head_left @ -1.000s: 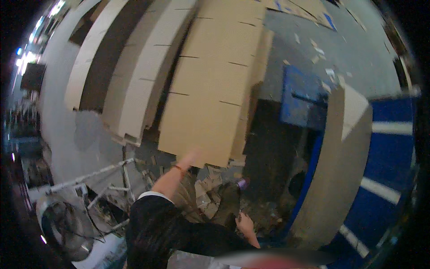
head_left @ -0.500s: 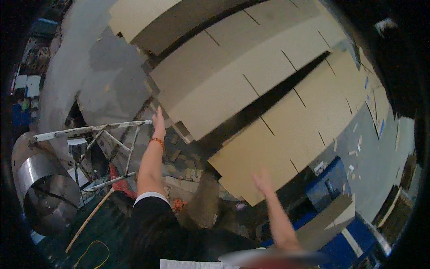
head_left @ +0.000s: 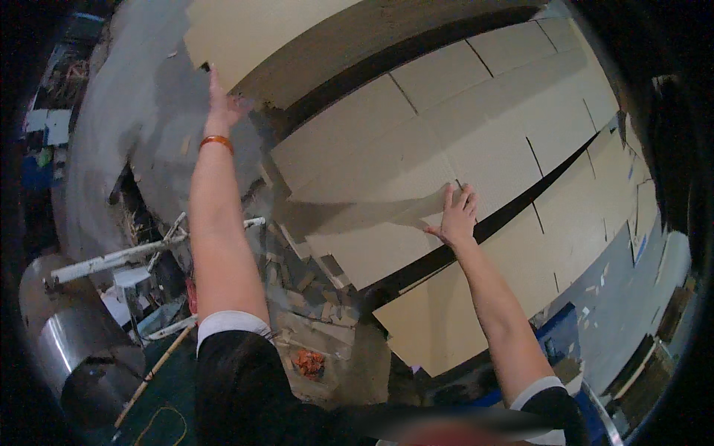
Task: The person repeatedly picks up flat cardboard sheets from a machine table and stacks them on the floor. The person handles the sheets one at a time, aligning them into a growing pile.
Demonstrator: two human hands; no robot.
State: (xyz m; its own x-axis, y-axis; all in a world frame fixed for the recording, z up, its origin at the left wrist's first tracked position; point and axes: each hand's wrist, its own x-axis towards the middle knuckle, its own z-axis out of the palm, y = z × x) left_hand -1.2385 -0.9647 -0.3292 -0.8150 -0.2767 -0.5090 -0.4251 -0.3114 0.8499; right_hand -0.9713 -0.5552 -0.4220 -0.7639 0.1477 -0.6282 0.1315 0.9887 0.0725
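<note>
My left hand reaches far out, fingers stretched and an orange bracelet on its wrist. It is beside the left corner of the far stack of cardboard sheets; whether it touches the edge I cannot tell. My right hand has its fingers spread over the middle stack of slotted cardboard sheets, near that stack's front edge, and casts a shadow on the top sheet. Nothing is held in it. Closer to me lies another stack of slotted cardboard, parted from the middle one by a dark gap.
On the left stand a white metal frame and a shiny metal cylinder. Cardboard scraps litter the floor between me and the stacks. A blue object is at the right, with small scraps on the grey floor.
My left hand has moved forward from the middle stack's left side to the far stack's corner. My right hand has gone from the near stack up over the middle stack. The view has shifted.
</note>
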